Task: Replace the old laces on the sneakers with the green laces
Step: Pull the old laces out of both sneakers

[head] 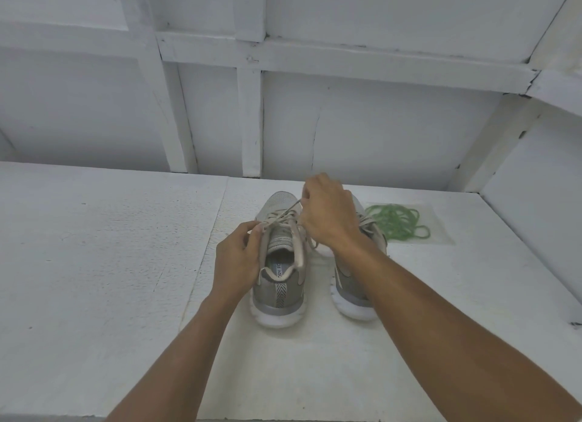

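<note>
Two grey sneakers with white soles stand side by side on a white surface, heels toward me. On the left sneaker [278,283] a beige old lace [285,215] is still threaded. My left hand [237,261] pinches one end of it at the shoe's left side. My right hand [327,213] pinches the other end and holds it taut above the toe. My right forearm hides much of the right sneaker [351,291]. The green laces [398,221] lie in a loose pile inside a clear bag, to the right of the sneakers.
The white table [104,248] runs wide to the left and toward me. A white panelled wall [283,113] rises right behind the shoes, and a side wall [535,201] closes the right end.
</note>
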Demonstrator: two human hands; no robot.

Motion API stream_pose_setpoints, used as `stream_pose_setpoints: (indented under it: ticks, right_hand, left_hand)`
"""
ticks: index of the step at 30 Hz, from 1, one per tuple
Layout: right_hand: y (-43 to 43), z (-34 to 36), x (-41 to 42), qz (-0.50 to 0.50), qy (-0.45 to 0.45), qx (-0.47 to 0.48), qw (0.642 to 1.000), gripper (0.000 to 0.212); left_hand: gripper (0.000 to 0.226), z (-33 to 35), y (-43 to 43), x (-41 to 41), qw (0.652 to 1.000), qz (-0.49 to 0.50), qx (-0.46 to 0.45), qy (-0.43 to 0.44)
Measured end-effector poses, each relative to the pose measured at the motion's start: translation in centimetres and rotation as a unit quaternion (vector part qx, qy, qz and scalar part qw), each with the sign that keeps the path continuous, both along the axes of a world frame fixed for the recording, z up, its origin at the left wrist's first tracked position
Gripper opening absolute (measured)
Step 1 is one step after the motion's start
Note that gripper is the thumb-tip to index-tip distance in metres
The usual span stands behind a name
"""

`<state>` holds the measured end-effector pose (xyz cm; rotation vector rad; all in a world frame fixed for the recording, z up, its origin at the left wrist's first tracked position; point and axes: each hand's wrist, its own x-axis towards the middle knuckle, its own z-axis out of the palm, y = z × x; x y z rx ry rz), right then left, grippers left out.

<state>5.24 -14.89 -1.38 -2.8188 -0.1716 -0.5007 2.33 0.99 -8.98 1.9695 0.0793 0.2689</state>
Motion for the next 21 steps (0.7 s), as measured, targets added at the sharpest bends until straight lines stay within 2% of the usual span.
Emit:
stream_pose_setpoints:
  ticks: [2,5,8,11,14,18,21]
  right_hand:
    - [0.0,0.0,0.0,0.007,0.025,0.028,0.999,0.021]
    - [1.1,-0.8,-0.8,0.102,0.059,0.052,0.992,0.037]
    - [2.3,-1.9,-1.0,0.132,0.065,-0.012,0.989,0.025]
    - [1.8,-2.0,-0.6,0.110,0.059,-0.054,0.991,0.017]
    - [0.7,-1.0,-0.2,0.079,0.030,-0.001,0.996,0.014]
    - [-0.7,0.8,0.5,-0.018,-0.020,0.089,0.996,0.015]
    - [-0.9,1.1,0.5,-0.053,0.027,0.069,0.996,0.019]
  left_hand:
    - [0.025,0.0,0.0,0.0,1.000,-0.001,-0.002,-0.001]
    - [0.024,0.0,0.1,-0.1,1.000,-0.002,0.007,-0.007]
    - [0.025,-0.1,0.2,0.0,1.000,-0.003,0.012,-0.008]
    - [0.025,0.0,0.1,-0.1,1.000,-0.006,0.014,-0.007]
    - [0.022,0.2,0.0,-0.2,1.000,-0.009,0.010,-0.007]
    - [0.023,0.3,0.1,-0.2,1.000,-0.006,0.004,-0.001]
    - [0.025,0.1,0.1,-0.2,1.000,-0.002,0.002,0.004]
